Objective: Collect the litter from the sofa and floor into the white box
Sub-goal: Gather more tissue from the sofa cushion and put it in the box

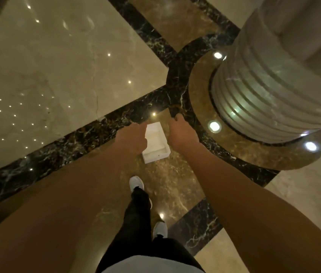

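A small open white box (156,143) shows between my two hands, above the brown marble floor. Nothing is visible inside it. My left hand (133,137) is at its left side, fingers curled and thumb over the left wall, and seems to hold it there. My right hand (183,134) hangs just right of the box with its fingers curled under. I see nothing in that hand, and a thin gap separates it from the box. No litter and no sofa are in view.
A thick ribbed marble column (270,91) rises at the right, ringed by round floor lights (214,126). The polished floor has cream slabs (57,75) and dark veined bands (76,138). My legs and white shoes (136,184) are below the box.
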### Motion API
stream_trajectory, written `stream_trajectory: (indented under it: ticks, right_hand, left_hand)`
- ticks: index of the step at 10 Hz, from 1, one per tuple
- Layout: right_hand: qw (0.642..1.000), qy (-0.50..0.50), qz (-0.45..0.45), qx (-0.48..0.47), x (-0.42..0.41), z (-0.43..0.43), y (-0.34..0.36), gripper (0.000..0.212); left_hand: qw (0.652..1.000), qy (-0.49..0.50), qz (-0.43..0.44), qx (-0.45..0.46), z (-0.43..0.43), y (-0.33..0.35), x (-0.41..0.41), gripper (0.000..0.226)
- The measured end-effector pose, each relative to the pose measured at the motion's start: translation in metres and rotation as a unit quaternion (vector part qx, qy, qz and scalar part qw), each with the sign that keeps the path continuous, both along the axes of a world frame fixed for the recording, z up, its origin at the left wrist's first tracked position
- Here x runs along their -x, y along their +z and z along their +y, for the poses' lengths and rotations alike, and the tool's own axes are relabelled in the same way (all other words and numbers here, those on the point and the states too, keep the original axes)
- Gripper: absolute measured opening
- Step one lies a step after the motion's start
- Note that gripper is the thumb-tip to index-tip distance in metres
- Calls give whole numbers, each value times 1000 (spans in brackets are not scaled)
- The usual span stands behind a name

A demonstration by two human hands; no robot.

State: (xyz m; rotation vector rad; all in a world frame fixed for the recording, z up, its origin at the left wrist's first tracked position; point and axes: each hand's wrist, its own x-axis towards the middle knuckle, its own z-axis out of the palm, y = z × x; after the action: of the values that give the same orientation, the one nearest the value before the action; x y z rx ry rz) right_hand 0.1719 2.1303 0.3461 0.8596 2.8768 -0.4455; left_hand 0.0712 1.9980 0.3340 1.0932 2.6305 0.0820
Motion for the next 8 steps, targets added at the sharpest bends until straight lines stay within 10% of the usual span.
stream_trajectory:
  ticks: [8]
  right_hand:
    - [984, 51, -48, 161, 205, 138, -271, 43]
  left_hand:
    - [946, 238, -216, -45, 164, -283, 163, 53]
